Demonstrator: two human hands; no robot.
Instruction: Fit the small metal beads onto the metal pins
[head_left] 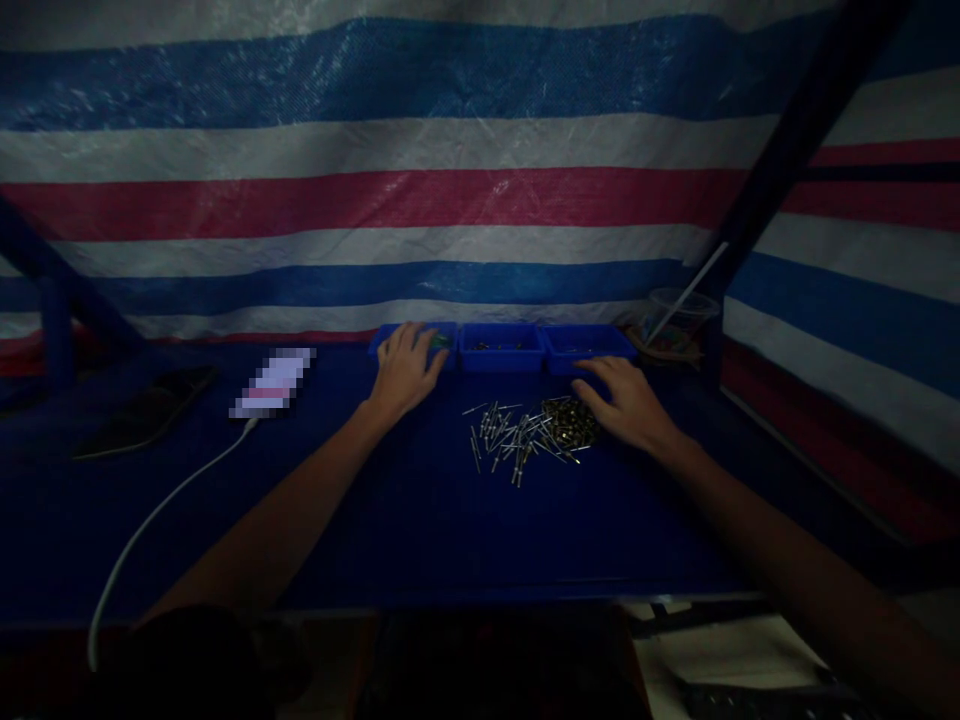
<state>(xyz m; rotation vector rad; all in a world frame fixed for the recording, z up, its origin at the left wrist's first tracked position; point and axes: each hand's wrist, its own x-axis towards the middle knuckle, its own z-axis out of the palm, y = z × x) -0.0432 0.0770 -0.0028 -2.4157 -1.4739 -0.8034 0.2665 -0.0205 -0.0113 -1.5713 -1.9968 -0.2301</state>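
A pile of small metal pins and brass-coloured parts [536, 432] lies on the dark blue table [405, 520]. My right hand [626, 402] rests palm down at the pile's right edge, fingers spread over the brass parts. My left hand [405, 368] reaches to the left blue tray [448, 335], its fingers at the tray's front rim. A middle blue tray [501, 350] and a right blue tray [589, 346] stand in a row beside it at the back. Whether either hand holds a part is hidden.
A phone [274, 382] with a white cable [142, 530] lies left of my left arm. A dark flat object [146, 412] lies further left. A clear plastic cup [679, 318] stands at the back right by a dark frame post [787, 150]. A striped tarp hangs behind.
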